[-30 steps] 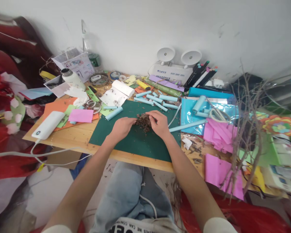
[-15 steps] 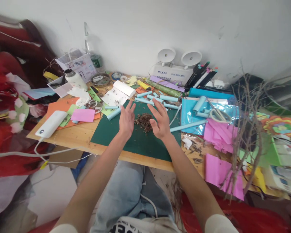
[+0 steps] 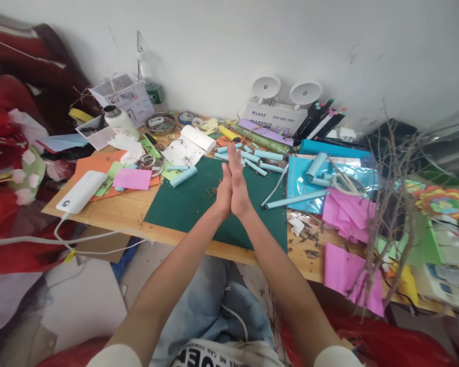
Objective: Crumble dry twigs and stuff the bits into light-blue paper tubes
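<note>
Over the green cutting mat (image 3: 183, 209), my left hand (image 3: 224, 192) and my right hand (image 3: 238, 184) meet palm to palm, fingers stretched out and pointing away from me. Both hands are flat and open. Whether anything lies between the palms is hidden. A few brown dry crumbs (image 3: 211, 191) show on the mat just left of my left hand; the rest of the brown pile is out of sight behind the hands. Beyond the fingertips lie several rolled light-blue paper tubes (image 3: 268, 154), and another blue tube (image 3: 184, 176) rests at the mat's upper left.
A white power bank (image 3: 81, 191) with a cable sits at the left table edge. On the right are scissors (image 3: 348, 184), pink crepe paper (image 3: 346, 216) and upright dry twigs (image 3: 390, 219). An emergency light (image 3: 275, 113) stands against the wall, near markers (image 3: 317, 120).
My hands were apart on either side of the brown crumbly pile; they have come together, palm against palm. The pile, visible before, is now mostly hidden.
</note>
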The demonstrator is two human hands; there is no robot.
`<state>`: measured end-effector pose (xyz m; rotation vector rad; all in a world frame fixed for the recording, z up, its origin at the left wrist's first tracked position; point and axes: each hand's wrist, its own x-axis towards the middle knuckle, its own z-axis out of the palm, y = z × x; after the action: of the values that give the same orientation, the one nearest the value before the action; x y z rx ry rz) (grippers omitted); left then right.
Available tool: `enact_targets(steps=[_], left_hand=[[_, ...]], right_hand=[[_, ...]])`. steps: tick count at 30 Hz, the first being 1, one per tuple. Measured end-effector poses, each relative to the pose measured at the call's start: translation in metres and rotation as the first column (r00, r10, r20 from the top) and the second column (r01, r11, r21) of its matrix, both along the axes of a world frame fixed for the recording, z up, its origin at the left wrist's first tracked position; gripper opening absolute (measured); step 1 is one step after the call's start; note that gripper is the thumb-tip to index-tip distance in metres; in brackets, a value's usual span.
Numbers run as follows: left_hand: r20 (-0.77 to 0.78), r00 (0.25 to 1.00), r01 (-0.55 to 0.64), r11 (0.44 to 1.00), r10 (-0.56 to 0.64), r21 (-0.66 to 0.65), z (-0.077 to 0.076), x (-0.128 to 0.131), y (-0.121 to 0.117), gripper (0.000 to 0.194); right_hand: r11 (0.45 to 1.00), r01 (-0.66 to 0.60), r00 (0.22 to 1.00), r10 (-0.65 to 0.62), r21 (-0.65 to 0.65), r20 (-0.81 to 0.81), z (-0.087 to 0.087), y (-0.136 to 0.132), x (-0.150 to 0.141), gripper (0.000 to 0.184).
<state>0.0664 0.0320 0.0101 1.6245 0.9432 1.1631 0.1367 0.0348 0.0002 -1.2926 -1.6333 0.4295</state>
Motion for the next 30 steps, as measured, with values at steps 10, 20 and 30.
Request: enact_targets(steps=[10, 20, 30], left_hand=[[-0.655, 0.67, -0.056, 0.904, 0.349, 0.424, -0.006, -0.111, 0.021, 0.044], [-0.9, 0.178, -0.22, 0.907, 0.399, 0.358, -0.02, -0.134, 0.017, 0.043], [-0.757, 0.508, -0.175, 0.91, 0.411, 0.376, -0.02, -0.128, 0.016, 0.029]], right_hand=[[0.977, -0.06, 0.989, 0.086, -0.202, 0.122, 0.007, 0.001, 0.06, 0.034], [0.98, -0.056, 0.958, 0.106, -0.19, 0.266, -0.002, 0.002, 0.061, 0.022], [0.985, 0.064, 0.966, -0.101, -0.161, -0.236, -0.016, -0.001, 0.066, 0.023]])
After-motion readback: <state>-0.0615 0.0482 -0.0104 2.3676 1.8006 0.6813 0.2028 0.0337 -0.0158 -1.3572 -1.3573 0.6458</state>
